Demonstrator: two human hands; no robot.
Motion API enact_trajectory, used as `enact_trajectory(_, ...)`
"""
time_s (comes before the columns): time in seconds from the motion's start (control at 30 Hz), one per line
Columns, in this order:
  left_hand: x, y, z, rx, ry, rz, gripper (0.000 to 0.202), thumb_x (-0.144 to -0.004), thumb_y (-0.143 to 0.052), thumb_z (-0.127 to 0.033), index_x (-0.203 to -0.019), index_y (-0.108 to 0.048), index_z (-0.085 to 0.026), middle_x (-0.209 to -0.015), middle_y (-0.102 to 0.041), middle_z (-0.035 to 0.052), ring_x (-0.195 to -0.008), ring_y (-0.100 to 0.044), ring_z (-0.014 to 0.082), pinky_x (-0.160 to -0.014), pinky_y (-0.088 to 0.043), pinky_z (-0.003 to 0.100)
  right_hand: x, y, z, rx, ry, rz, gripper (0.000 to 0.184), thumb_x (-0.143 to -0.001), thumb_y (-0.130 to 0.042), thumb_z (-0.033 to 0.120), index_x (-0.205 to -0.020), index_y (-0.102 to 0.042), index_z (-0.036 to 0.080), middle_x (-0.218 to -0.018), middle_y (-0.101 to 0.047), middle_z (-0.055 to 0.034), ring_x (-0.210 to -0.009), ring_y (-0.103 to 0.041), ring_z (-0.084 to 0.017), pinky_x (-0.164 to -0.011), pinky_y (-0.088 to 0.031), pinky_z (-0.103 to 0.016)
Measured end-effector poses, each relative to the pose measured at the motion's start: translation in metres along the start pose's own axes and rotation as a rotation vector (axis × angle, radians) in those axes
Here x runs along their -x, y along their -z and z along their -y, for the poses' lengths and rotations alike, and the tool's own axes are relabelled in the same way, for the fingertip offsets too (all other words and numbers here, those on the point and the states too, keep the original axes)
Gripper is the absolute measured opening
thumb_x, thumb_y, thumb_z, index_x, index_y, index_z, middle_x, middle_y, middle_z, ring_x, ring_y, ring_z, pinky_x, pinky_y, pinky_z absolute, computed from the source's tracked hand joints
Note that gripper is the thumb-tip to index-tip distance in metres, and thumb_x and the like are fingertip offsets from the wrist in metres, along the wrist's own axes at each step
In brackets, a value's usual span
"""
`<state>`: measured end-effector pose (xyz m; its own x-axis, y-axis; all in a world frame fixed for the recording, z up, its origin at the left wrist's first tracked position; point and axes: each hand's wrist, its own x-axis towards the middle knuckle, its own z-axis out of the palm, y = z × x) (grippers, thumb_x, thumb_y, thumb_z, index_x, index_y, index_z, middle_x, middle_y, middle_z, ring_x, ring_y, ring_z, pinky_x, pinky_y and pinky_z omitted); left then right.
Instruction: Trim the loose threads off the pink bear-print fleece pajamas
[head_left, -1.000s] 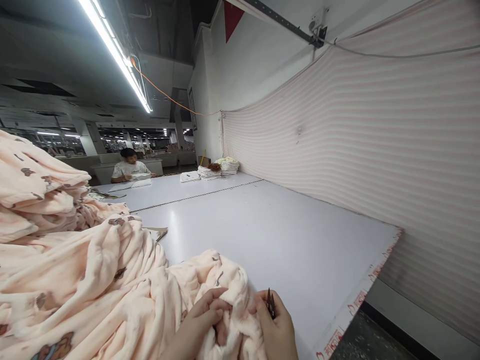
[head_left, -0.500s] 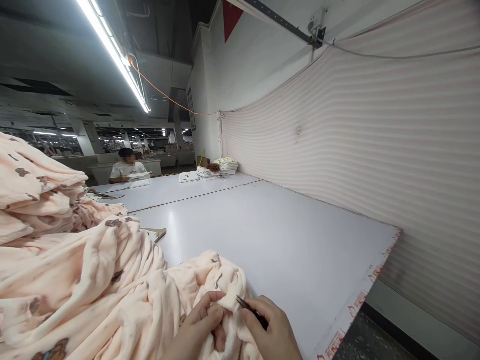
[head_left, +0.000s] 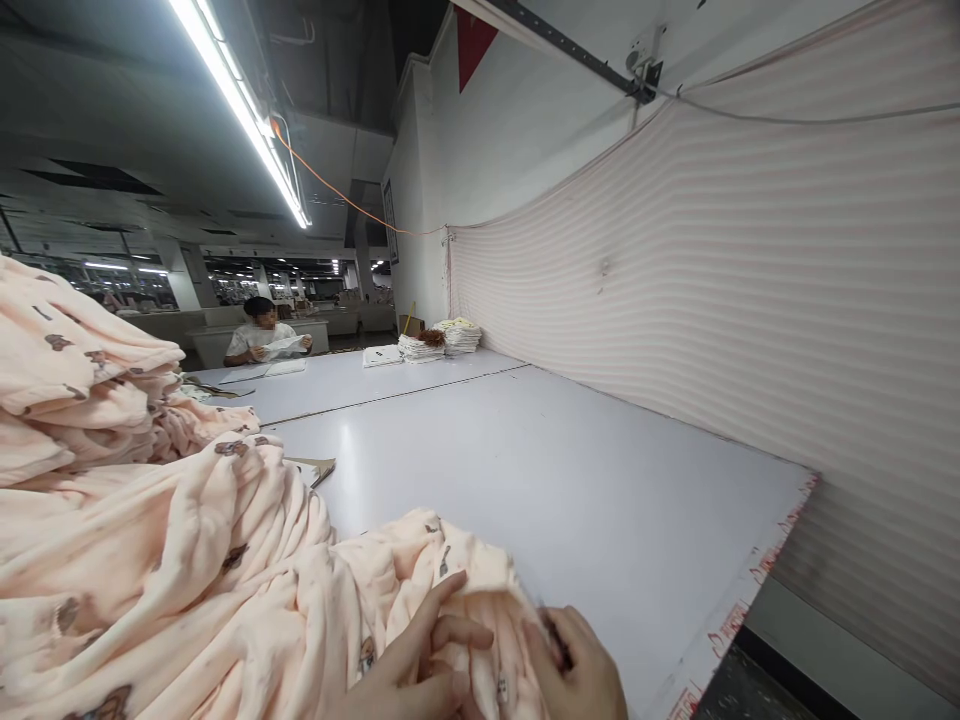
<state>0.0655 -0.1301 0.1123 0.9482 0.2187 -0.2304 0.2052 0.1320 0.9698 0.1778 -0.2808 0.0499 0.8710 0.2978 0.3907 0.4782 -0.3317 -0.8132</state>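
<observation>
We find the pale peach cloth (head_left: pixel 394 570) bunched at the near side of the table (head_left: pixel 600 510), its handling under way rather than finished; how much of the heap (head_left: pixel 67 370) at left is done, we cannot tell. Our left hand (head_left: pixel 424 650) lies on it, fingers apart, any pinch unclear, while our right hand (head_left: pixel 581 665) curls around a blurred dark tool (head_left: pixel 559 645). We cannot read the red lettering (head_left: pixel 727 630) along the table's edge.

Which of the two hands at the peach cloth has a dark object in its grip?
The right hand: a blurred dark object shows within its curled fingers. The left hand touches the peach cloth, with no such object showing.
</observation>
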Motion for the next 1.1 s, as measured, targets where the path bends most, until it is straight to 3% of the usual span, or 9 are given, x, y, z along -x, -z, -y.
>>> enact_trajectory(0.1, -0.008, -0.008, -0.021, -0.470, -0.107, -0.184, 0.073, -0.072, -0.058, -0.029, -0.141, -0.033, -0.028, -0.103, -0.054, 0.0062, -0.077, -0.060, 0.0217, -0.074, -0.047, 0.037, -0.017, 0.014, 0.011, -0.216, 0.039, 0.004, 0.037, -0.085, -0.054, 0.041, -0.055, -0.042, 0.022, -0.059, -0.034, 0.0050, -0.053, -0.041, -0.013, -0.051, -0.035, -0.023)
enact_trajectory(0.2, -0.029, -0.009, -0.036, -0.750, -0.424, -0.318, 0.064, -0.072, -0.059, -0.022, -0.135, -0.048, -0.028, -0.120, -0.050, 0.0108, -0.105, -0.050, 0.0284, -0.094, -0.038, 0.043, -0.021, 0.023, 0.024, -0.309, 0.166, 0.076, 0.035, -0.086, -0.054, 0.039, -0.057, -0.044, 0.021, -0.061, -0.036, 0.0050, -0.052, -0.040, -0.011, -0.049, -0.032, -0.022)
enact_trajectory(0.3, -0.046, -0.001, -0.038, -0.474, -0.425, -0.190, 0.047, -0.068, -0.054, -0.010, -0.110, -0.067, -0.027, -0.123, -0.055, 0.0059, -0.113, -0.046, 0.0255, -0.097, -0.036, 0.036, -0.027, 0.030, 0.025, -0.240, 0.225, 0.076, 0.029, -0.088, -0.052, 0.037, -0.064, -0.054, 0.021, -0.063, -0.043, 0.0035, -0.054, -0.045, -0.012, -0.052, -0.035, -0.022)
enact_trajectory(0.37, -0.050, 0.006, -0.032, -0.137, -0.178, -0.085, 0.034, -0.065, -0.052, -0.009, -0.091, -0.071, -0.021, -0.093, -0.066, 0.0041, -0.088, -0.057, 0.0206, -0.074, -0.045, 0.028, -0.038, 0.033, 0.019, -0.164, 0.193, 0.046, 0.024, -0.089, -0.050, 0.036, -0.073, -0.059, 0.021, -0.067, -0.050, 0.0015, -0.061, -0.051, -0.014, -0.057, -0.039, -0.023)
enact_trajectory(0.43, -0.049, 0.010, -0.024, 0.153, 0.011, -0.007, 0.021, -0.064, -0.050, -0.013, -0.077, -0.066, -0.017, -0.064, -0.059, 0.0002, -0.060, -0.053, 0.0152, -0.052, -0.040, 0.023, -0.052, 0.032, 0.014, -0.106, 0.156, 0.041, 0.022, -0.089, -0.049, 0.036, -0.078, -0.062, 0.021, -0.073, -0.056, -0.0007, -0.069, -0.056, -0.017, -0.063, -0.042, -0.024)
enact_trajectory(0.5, -0.047, 0.012, -0.019, 0.341, 0.094, 0.025, 0.012, -0.065, -0.050, -0.020, -0.068, -0.061, -0.016, -0.055, -0.054, -0.0011, -0.051, -0.049, 0.0133, -0.047, -0.038, 0.022, -0.064, 0.026, 0.013, -0.079, 0.134, 0.065, 0.020, -0.088, -0.049, 0.035, -0.080, -0.061, 0.022, -0.077, -0.059, -0.0017, -0.074, -0.058, -0.018, -0.067, -0.044, -0.025)
enact_trajectory(0.67, -0.047, 0.016, -0.017, 0.443, 0.133, -0.016, 0.028, -0.078, -0.055, -0.035, -0.073, -0.064, -0.009, -0.060, -0.066, 0.0085, -0.058, -0.061, 0.0193, -0.059, -0.048, 0.029, -0.058, 0.011, 0.022, -0.098, 0.042, 0.120, 0.011, -0.084, -0.055, 0.035, -0.085, -0.052, 0.024, -0.073, -0.059, 0.0023, -0.068, -0.058, -0.017, -0.062, -0.045, -0.024)
enact_trajectory(0.83, -0.048, 0.016, -0.017, 0.517, 0.109, 0.014, 0.028, -0.082, -0.056, -0.031, -0.083, -0.068, -0.006, -0.066, -0.072, 0.0118, -0.067, -0.067, 0.0237, -0.064, -0.050, 0.030, -0.032, 0.008, 0.028, -0.247, 0.122, 0.210, 0.019, -0.086, -0.054, 0.037, -0.098, -0.063, 0.025, -0.095, -0.067, -0.0021, -0.087, -0.064, -0.018, -0.076, -0.048, -0.024)
enact_trajectory(1.1, -0.046, 0.009, -0.019, 0.552, 0.055, 0.055, 0.020, -0.078, -0.063, -0.026, -0.081, -0.068, -0.007, -0.071, -0.073, 0.0129, -0.079, -0.069, 0.0278, -0.073, -0.052, 0.034, -0.034, 0.013, 0.039, -0.211, 0.109, 0.213, 0.020, -0.087, -0.053, 0.036, -0.095, -0.068, 0.024, -0.093, -0.068, -0.0040, -0.090, -0.063, -0.020, -0.078, -0.048, -0.025)
